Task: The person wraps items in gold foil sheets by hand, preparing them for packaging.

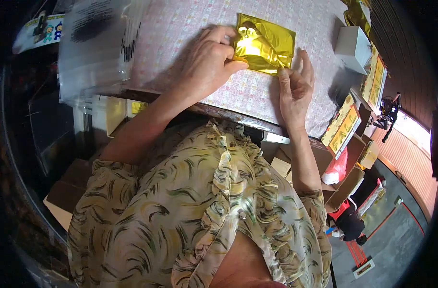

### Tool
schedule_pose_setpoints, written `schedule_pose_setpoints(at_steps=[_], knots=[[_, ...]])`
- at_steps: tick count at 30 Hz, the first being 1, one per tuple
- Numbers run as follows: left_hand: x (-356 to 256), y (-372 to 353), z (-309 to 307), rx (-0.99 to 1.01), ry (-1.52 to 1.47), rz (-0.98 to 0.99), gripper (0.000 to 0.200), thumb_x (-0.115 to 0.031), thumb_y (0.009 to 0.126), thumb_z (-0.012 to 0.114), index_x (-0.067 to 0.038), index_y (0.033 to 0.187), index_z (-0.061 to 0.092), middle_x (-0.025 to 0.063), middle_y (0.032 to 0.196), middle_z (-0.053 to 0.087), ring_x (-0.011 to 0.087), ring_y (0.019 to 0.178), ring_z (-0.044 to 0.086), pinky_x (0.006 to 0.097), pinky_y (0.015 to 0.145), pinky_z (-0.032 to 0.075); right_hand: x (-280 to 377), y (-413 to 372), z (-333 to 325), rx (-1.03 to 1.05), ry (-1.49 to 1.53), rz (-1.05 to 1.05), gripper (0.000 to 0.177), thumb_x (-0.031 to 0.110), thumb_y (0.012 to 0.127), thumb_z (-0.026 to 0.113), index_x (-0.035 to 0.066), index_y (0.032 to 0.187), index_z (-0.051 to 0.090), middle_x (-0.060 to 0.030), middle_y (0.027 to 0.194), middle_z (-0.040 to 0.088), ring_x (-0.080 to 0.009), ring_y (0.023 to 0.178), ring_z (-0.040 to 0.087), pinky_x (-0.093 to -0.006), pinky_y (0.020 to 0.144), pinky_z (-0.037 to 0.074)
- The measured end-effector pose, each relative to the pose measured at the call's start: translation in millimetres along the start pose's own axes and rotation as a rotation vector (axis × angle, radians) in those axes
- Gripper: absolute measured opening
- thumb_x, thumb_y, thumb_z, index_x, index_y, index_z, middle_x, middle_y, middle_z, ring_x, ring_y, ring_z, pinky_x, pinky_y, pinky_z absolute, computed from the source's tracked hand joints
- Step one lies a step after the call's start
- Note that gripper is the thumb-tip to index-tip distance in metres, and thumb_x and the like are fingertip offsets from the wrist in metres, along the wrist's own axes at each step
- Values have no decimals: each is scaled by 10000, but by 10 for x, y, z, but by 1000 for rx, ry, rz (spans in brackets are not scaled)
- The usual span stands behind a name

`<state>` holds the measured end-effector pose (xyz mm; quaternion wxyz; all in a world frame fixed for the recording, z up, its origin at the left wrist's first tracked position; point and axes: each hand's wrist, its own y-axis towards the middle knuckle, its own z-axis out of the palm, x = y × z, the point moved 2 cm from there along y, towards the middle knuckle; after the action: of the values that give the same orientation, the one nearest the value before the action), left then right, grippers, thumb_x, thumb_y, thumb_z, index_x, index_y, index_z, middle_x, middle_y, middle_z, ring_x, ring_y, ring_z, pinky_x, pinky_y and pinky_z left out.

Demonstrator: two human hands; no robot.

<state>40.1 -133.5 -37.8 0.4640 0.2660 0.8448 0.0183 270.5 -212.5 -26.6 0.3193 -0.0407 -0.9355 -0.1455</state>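
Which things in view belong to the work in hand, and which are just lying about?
In use: shiny gold foil pouch; left hand gripping its side; right hand pinching its lower edge.
Lying about: small white box; stack of clear plastic bags; yellow printed cartons.

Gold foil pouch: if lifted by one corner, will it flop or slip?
Likely floppy: the gold foil pouch is creased and wrinkled under the left hand. Probably slippery, given its glossy glare. Seems light: the right hand pinches its corner with fingertips.
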Motion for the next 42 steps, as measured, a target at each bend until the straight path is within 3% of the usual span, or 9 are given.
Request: schedule_pose_setpoints(at_steps=[9,23,26,29,31,34,36,40,42], knots=[[29,29,24,3,-28,-6,273,-237,804,840,17,740,762,111,1206,672,260,1012,634,396,956,493,-99,3,89,-46,111,32,182,164,915,739,-14,900,772,-160,1546,513,-363,1489,348,-488,1225,163],[20,51,51,-51,91,6,342,-264,858,797,5,656,741,103,1119,717,268,1013,657,396,936,496,-133,-7,123,-79,88,6,174,126,923,717,-38,884,763,-212,1497,549,-361,1462,406,-455,1208,235],[-12,99,-23,26,6,-113,294,-307,852,809,-15,851,780,107,1167,702,259,1104,639,417,998,459,-118,-1,114,-80,74,3,183,130,926,715,-41,880,761,-217,1496,547,-364,1465,400,-461,1206,232],[-124,231,-81,-156,285,238,441,-341,865,799,-61,1198,730,82,1357,644,251,1284,574,465,1094,390,-140,-2,127,-92,73,-3,205,168,915,720,-21,843,752,-194,1510,542,-377,1476,365,-498,1218,156],[-184,281,4,102,464,521,647,-341,927,737,-126,1497,519,47,1578,486,224,1479,409,552,1206,227,-146,-21,133,-95,76,-1,210,166,915,720,-25,835,750,-192,1513,539,-377,1477,361,-499,1217,155],[-170,319,146,233,584,457,667,-404,979,654,-144,1560,453,13,1655,385,202,1534,331,558,1239,157,-147,-3,128,-99,64,-6,228,175,914,722,-31,819,746,-192,1519,531,-380,1478,355,-505,1216,154],[-88,334,209,245,617,475,671,-426,992,628,-143,1569,435,20,1653,386,204,1540,319,554,1248,144,-97,-8,106,-97,-5,-20,151,101,913,724,-38,910,783,-224,1491,552,-406,1440,431,-474,1184,323],[10,325,259,290,723,495,671,-565,1051,426,-146,1574,430,15,1656,376,212,1543,303,560,1268,100,-79,-44,50,-88,-37,-28,147,111,906,733,-24,921,789,-241,1496,544,-409,1452,418,-476,1190,314],[10,329,264,303,681,480,670,-526,1040,486,-149,1588,402,19,1657,373,217,1547,297,558,1268,99,-39,-88,-7,-92,2,1,158,137,912,749,-13,937,790,-265,1494,537,-414,1459,411,-481,1195,305]])
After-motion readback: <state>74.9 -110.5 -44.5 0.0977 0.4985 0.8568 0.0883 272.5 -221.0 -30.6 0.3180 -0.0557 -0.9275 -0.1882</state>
